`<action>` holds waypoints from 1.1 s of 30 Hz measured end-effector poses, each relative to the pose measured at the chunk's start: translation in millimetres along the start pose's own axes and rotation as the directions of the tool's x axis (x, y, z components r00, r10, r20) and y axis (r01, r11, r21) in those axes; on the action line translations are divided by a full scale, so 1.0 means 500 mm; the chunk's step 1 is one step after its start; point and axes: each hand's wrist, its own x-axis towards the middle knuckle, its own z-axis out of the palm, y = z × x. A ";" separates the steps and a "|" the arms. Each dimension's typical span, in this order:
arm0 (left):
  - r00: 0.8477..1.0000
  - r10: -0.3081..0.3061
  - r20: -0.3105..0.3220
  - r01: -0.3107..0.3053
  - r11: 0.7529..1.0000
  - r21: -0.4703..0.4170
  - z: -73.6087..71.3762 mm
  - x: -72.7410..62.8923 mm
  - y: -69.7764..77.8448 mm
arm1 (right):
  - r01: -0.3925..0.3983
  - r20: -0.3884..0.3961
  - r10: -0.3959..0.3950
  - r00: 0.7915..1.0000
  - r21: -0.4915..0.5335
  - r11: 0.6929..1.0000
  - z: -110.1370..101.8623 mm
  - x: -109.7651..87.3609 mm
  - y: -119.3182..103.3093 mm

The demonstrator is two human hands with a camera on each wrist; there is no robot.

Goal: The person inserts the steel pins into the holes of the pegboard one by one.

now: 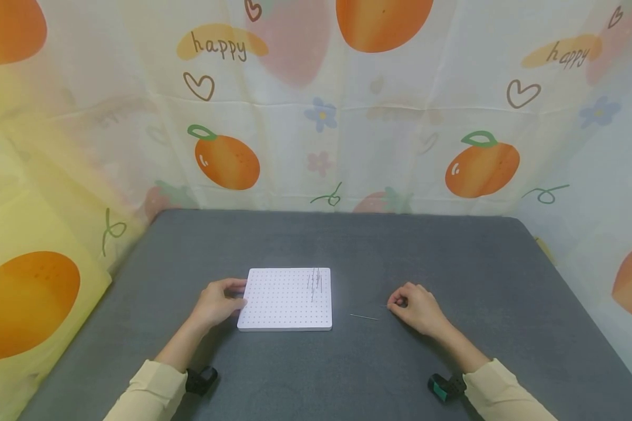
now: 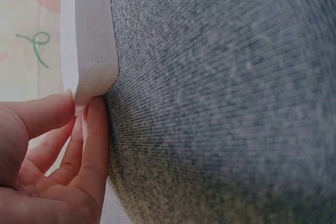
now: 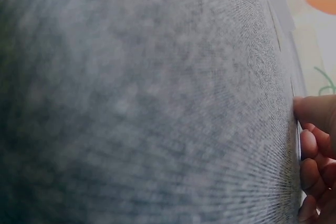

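A white board dotted with rows of small holes (image 1: pixel 276 304) lies flat on the table. My left hand (image 1: pixel 218 303) holds its left edge; in the left wrist view the thumb and fingers (image 2: pixel 96 145) meet at a corner of the board (image 2: pixel 97 30). Several thin needles (image 1: pixel 313 286) stand up from the holes near the board's far right corner. To the right, my right hand (image 1: pixel 417 307) pinches a thin needle (image 1: pixel 385 306) whose tip barely shows past the fingertips. Another needle (image 1: pixel 364 317) lies loose on the table between the board and that hand.
A dark grey cloth covers the table (image 1: pixel 368 374). Behind it hangs a curtain printed with oranges (image 1: pixel 384 117), with more patterned cloth at both sides. Black straps with small devices (image 1: pixel 202 380) sit at both wrists.
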 end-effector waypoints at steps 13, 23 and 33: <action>1.000 -0.004 0.000 0.004 1.000 -0.006 0.000 -0.001 0.000 | -0.025 0.014 0.025 1.000 0.024 0.999 -0.004 0.001 -0.003; 1.000 -0.001 0.002 0.001 1.000 -0.010 -0.001 0.000 -0.001 | -0.059 0.056 0.054 0.997 0.097 0.994 -0.013 0.004 -0.006; 1.000 0.014 0.005 -0.014 1.000 -0.005 -0.003 -0.003 0.001 | -0.072 0.074 0.060 0.995 0.161 0.984 -0.017 0.008 -0.013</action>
